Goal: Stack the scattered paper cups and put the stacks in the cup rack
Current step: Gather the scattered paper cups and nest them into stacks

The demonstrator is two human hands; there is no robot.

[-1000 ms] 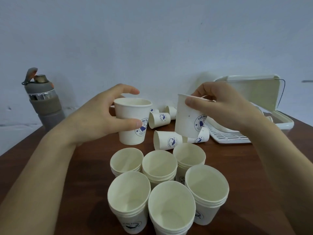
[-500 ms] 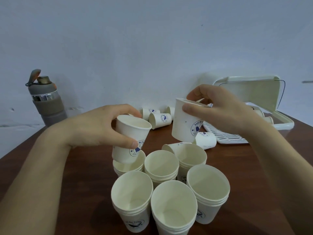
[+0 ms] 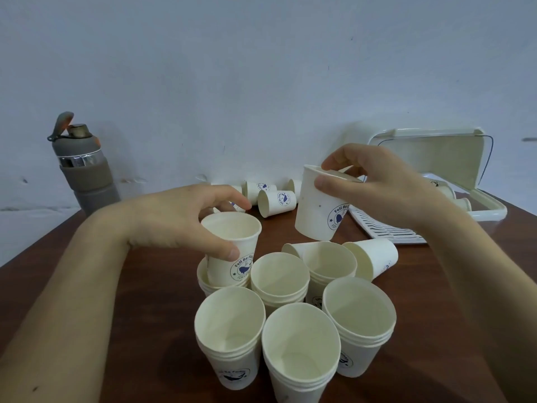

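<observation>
— Over the back-left stack (image 3: 203, 282): grips a cup (image 3: 232, 248) with the left hand (image 3: 180, 222), now half nested, down from mid-air.
— Right hand (image 3: 377, 187)?
— Clamps a second cup (image 3: 316, 207) aloft, near the cup rack (image 3: 436, 158). Means one more nearly stacked.

Six cup stacks (image 3: 279, 286) crowd the lower centre, rims near touching; you get no gap between them. Tipped cups (image 3: 276, 199) litter the strip behind. Bare table (image 3: 151, 315) either side lets you pass. Bottle (image 3: 84, 175) blocks upper left, rack (image 3: 436, 161) the right edge.
</observation>
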